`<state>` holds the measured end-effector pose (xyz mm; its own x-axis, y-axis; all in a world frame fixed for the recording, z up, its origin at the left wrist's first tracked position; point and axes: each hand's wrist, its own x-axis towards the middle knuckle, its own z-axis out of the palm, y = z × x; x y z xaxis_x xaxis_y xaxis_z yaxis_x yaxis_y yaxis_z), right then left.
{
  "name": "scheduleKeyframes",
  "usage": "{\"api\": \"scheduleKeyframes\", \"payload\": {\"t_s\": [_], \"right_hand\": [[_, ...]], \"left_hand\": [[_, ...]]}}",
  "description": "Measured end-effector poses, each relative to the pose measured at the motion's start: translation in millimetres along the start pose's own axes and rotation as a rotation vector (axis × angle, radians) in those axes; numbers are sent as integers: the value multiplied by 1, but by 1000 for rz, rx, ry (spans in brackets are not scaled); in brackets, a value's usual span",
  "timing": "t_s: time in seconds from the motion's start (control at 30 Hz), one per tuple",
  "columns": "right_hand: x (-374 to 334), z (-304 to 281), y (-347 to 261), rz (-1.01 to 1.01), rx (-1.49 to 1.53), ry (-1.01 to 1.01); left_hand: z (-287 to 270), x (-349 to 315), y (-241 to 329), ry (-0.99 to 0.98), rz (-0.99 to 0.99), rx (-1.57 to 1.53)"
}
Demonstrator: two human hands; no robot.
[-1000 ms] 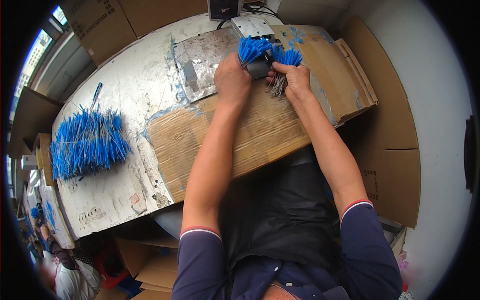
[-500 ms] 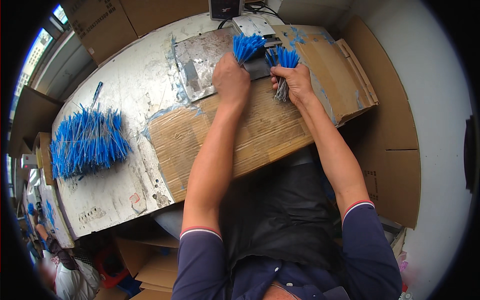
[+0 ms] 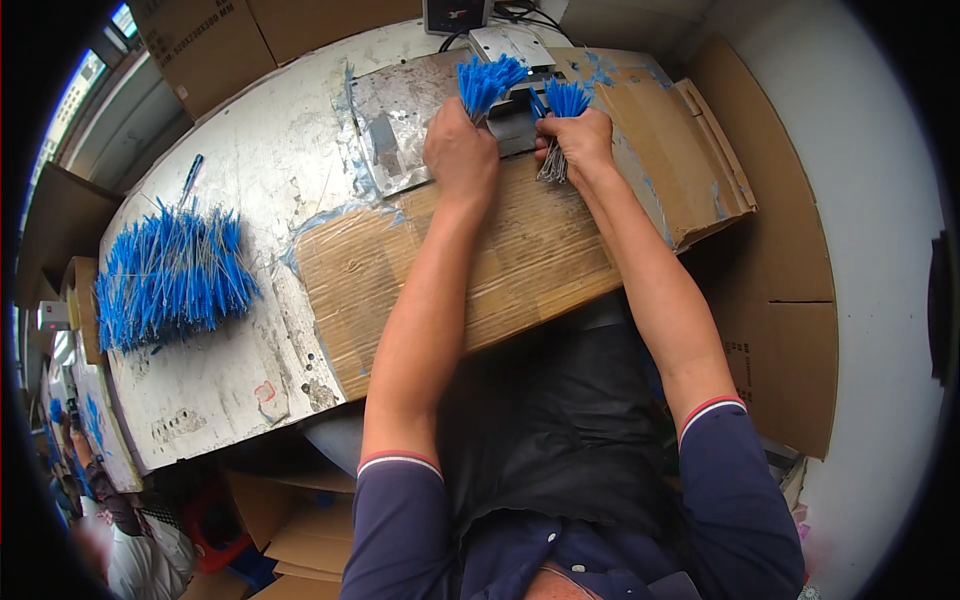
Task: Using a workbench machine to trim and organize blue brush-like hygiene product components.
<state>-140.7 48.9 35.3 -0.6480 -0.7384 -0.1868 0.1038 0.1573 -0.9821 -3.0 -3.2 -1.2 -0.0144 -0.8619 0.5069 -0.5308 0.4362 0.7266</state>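
Blue-tipped wire bundle (image 3: pixel 490 82) up in the left hand (image 3: pixel 462 150), above the metal plate's near right side; a second bundle (image 3: pixel 569 98) in the right hand (image 3: pixel 582 138), just beside it, the two apart. Blue ends point away from the wearer in both.

Hands: left curled round the pale shafts just below the blue, its fingers mostly hidden behind the knuckles. Right pinches its bundle at mid-length, thumb laid across; thin pale ends fan out below the grip.

Handling, judged by eye: each strand light, thin, springy; likely easy to bend. Blue parts look smooth, so single pieces could slide out of a loose grip. Best hold: round the shafts just under the blue, firm enough to keep the strands together, not crushing. Loose tails probably snag on neighbours.

Around: large heap of like wires (image 3: pixel 175 275) on the white, worn surface (image 3: pixel 270 160), well off to the left, a pen-like object (image 3: pixel 192 175) beyond it. Flattened cardboard (image 3: pixel 450 265) under the forearms. Scuffed metal plate (image 3: pixel 400 110) left of the bundles; metal block (image 3: pixel 512 45) directly behind them, the nearest obstruction. Taped cardboard box (image 3: pixel 670 140) crowds the right hand's outer side. Dark cables (image 3: pixel 540 15) lie farther back.
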Motion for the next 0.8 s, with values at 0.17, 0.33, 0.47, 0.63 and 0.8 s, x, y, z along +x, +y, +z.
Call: {"api": "scheduleKeyframes", "payload": {"t_s": [0.17,0.33,0.47,0.63,0.8], "right_hand": [[1,-1,2,16,92,-16],[-7,-4,-2,48,131,-15],[-7,-14,0,56,261,-54],[-12,-17,4,68,246,-62],[-18,-28,10,3,182,-79]], "left_hand": [[3,0,-3,38,92,-15],[1,-2,-1,-122,58,26],[0,-1,2,-143,56,32],[1,-1,-1,-126,98,16],[2,-1,-2,-137,156,58]]}}
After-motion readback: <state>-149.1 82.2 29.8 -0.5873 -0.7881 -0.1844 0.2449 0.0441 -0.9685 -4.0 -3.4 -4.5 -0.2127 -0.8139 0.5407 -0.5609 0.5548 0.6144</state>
